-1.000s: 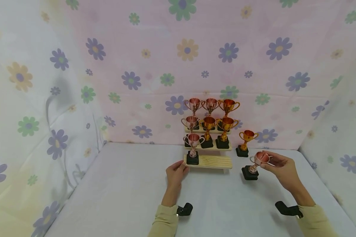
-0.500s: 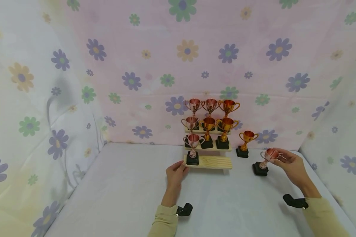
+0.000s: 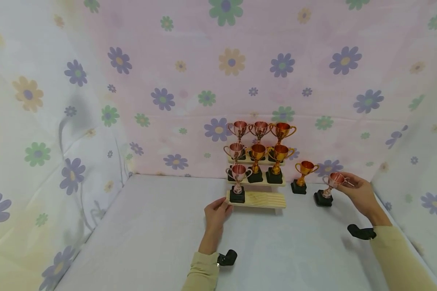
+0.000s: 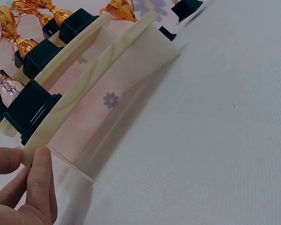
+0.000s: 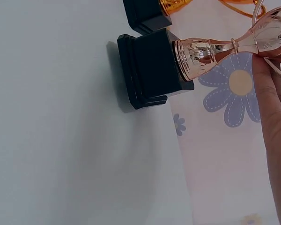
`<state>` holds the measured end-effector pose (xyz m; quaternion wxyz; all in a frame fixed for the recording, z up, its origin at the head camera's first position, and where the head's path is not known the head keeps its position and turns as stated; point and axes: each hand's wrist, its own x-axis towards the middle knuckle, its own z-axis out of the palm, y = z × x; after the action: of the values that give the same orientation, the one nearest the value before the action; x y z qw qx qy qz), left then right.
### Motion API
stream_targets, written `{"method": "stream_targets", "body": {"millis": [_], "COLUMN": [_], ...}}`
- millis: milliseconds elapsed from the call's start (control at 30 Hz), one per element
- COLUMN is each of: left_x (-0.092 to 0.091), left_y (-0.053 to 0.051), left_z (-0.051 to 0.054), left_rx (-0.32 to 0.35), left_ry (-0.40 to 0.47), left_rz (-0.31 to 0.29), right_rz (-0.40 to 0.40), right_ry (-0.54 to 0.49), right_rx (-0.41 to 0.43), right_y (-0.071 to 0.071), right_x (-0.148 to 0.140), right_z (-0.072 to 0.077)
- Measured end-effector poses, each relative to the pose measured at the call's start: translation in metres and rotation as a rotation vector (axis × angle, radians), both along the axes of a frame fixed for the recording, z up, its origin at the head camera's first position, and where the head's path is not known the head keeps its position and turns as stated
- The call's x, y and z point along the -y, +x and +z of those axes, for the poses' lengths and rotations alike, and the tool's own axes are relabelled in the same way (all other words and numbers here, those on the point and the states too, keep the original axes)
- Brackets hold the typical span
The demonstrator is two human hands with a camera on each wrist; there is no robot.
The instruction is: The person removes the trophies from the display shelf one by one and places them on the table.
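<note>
My right hand (image 3: 360, 197) holds a rose-gold trophy cup (image 3: 337, 180) by its bowl and handle side, near the table's right edge. In the right wrist view the cup's black base (image 5: 152, 68) is at or just above the tabletop; I cannot tell if it touches. With thumb and fingers, my left hand (image 3: 215, 216) pinches the front left corner of the lowest wooden shelf (image 3: 266, 199) of a tiered stand. On that shelf's left end stands another rose-gold trophy (image 3: 238, 173). A gold trophy (image 3: 306, 168) stands on the table between the stand and the held cup.
Gold trophies (image 3: 279, 155) and rose-gold ones fill the middle and top tiers of the stand. A flower-patterned cloth (image 3: 182, 133) rises behind and at the sides of the white table (image 3: 156, 226).
My right hand has carried the rose-gold trophy to the right and farther back, beside the lone gold trophy. My left hand has stayed on the shelf corner.
</note>
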<state>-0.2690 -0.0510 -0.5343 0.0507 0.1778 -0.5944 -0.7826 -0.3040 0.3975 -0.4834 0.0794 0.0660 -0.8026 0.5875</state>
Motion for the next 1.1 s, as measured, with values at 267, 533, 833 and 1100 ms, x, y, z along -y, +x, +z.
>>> {"method": "stream_targets", "body": {"millis": [267, 533, 833, 1100], "left_x": [0.001, 0.002, 0.001, 0.0], "left_y": [0.001, -0.001, 0.0, 0.0], "left_z": [0.001, -0.001, -0.001, -0.001], "left_rx": [0.011, 0.015, 0.016, 0.018], "left_ry": [0.001, -0.002, -0.016, -0.01], "left_rz": [-0.01, -0.009, -0.009, -0.001], "right_rz": [-0.037, -0.042, -0.03, -0.027], "right_ry": [0.137, 0.161, 0.179, 0.191], "right_rx": [0.072, 0.121, 0.129, 0.152], "right_y": [-0.019, -0.036, -0.044, -0.048], "right_x": [0.0, 0.002, 0.0, 0.003], "right_z": [0.004, 0.005, 0.007, 0.007]}}
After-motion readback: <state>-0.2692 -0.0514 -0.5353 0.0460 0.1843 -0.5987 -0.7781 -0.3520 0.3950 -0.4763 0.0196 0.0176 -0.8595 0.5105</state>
